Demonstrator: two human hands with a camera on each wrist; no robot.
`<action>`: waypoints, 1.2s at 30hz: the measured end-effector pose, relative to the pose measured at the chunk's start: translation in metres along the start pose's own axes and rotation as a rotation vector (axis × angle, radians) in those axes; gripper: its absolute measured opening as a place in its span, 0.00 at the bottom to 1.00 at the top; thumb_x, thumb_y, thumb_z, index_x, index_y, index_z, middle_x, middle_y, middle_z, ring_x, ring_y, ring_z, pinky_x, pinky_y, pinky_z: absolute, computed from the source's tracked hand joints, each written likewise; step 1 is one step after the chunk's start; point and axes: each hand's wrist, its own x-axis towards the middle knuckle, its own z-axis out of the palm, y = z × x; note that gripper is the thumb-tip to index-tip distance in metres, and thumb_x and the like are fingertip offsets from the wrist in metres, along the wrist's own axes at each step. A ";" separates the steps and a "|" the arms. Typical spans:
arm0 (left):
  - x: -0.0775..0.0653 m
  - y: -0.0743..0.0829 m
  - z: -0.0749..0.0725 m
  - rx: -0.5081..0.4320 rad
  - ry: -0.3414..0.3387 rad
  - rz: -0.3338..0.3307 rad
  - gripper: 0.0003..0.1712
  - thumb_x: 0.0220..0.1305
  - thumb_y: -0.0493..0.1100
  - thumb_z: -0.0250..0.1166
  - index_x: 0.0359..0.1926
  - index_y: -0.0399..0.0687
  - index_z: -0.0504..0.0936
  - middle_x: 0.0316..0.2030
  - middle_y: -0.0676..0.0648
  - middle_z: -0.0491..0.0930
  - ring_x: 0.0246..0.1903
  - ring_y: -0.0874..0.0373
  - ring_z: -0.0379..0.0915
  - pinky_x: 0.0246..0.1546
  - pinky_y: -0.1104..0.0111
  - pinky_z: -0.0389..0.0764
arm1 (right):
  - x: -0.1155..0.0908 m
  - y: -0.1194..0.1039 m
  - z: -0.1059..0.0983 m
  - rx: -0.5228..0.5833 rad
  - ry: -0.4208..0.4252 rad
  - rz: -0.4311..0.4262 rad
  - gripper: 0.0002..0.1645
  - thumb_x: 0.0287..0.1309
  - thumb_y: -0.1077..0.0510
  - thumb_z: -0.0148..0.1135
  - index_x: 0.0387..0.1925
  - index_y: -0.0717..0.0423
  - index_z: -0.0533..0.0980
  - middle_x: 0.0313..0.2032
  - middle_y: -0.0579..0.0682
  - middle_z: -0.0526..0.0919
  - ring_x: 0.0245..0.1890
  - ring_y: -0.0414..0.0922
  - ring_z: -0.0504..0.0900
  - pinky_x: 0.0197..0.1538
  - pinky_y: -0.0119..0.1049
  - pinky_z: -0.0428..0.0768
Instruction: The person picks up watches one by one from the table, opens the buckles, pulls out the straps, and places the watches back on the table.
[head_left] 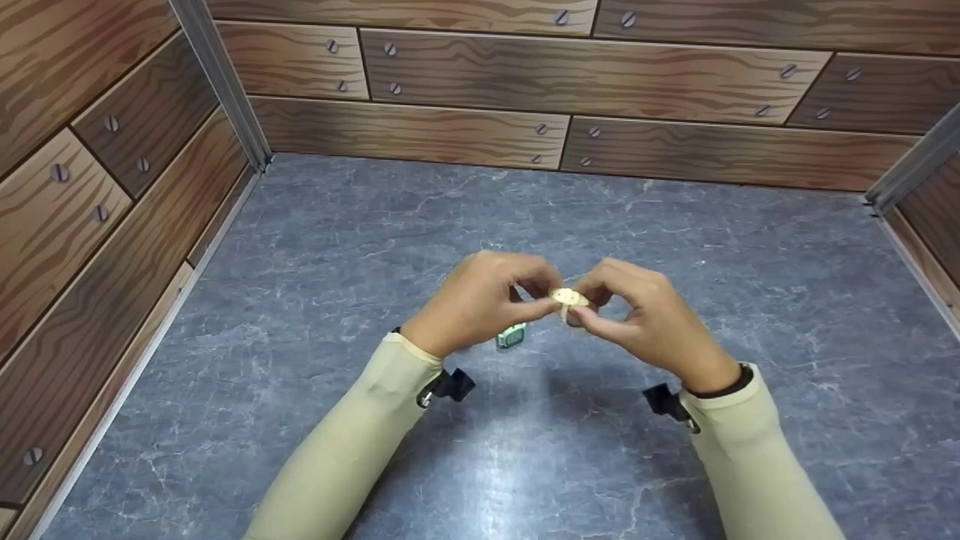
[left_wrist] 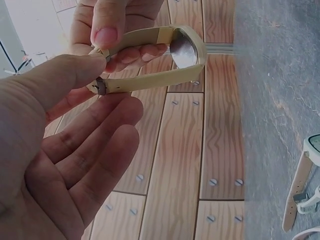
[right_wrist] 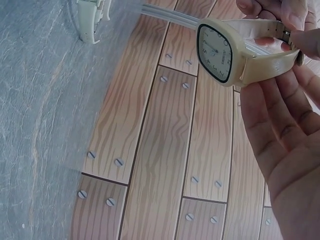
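A cream wristwatch (right_wrist: 250, 62) with a rounded-square dial is held up above the table. Its strap is bent round into a loop, with the buckle (left_wrist: 101, 86) end at the fingers. My left hand (head_left: 487, 300) pinches the strap close to the buckle between thumb and fingers; the lower fingers stay loosely extended. From the other side my right hand (head_left: 645, 311) pinches the strap ends too, its thumb near the left thumb. The right wrist view shows the dial facing away from the hands, and the left wrist view shows its metal back. Fingers partly hide the strap tips.
On the grey marbled table (head_left: 337, 262), just below the left hand, lies a pale green watch (head_left: 511, 336). A light-strapped watch (left_wrist: 295, 192) shows at the left wrist view's right edge. Wood-patterned panels (head_left: 465, 75) wall the table at the back and sides.
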 end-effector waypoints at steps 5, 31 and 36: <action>0.000 0.000 0.000 -0.002 -0.009 -0.017 0.04 0.70 0.44 0.70 0.42 0.51 0.88 0.37 0.56 0.87 0.37 0.69 0.82 0.41 0.69 0.84 | 0.000 0.001 -0.001 -0.010 -0.010 0.002 0.12 0.60 0.68 0.72 0.40 0.50 0.83 0.36 0.42 0.83 0.35 0.36 0.81 0.40 0.29 0.81; 0.000 0.008 0.001 0.223 -0.005 0.100 0.10 0.70 0.49 0.69 0.45 0.49 0.90 0.38 0.54 0.90 0.37 0.64 0.86 0.40 0.73 0.83 | 0.000 -0.001 0.000 -0.051 -0.036 0.000 0.12 0.58 0.65 0.75 0.41 0.49 0.83 0.36 0.41 0.84 0.35 0.38 0.81 0.42 0.29 0.81; 0.000 0.006 0.001 0.151 0.022 0.101 0.08 0.70 0.47 0.70 0.44 0.49 0.91 0.37 0.54 0.90 0.37 0.64 0.86 0.40 0.71 0.84 | 0.000 -0.002 -0.002 -0.045 -0.044 0.011 0.09 0.60 0.64 0.73 0.41 0.50 0.83 0.36 0.41 0.83 0.36 0.37 0.81 0.44 0.27 0.81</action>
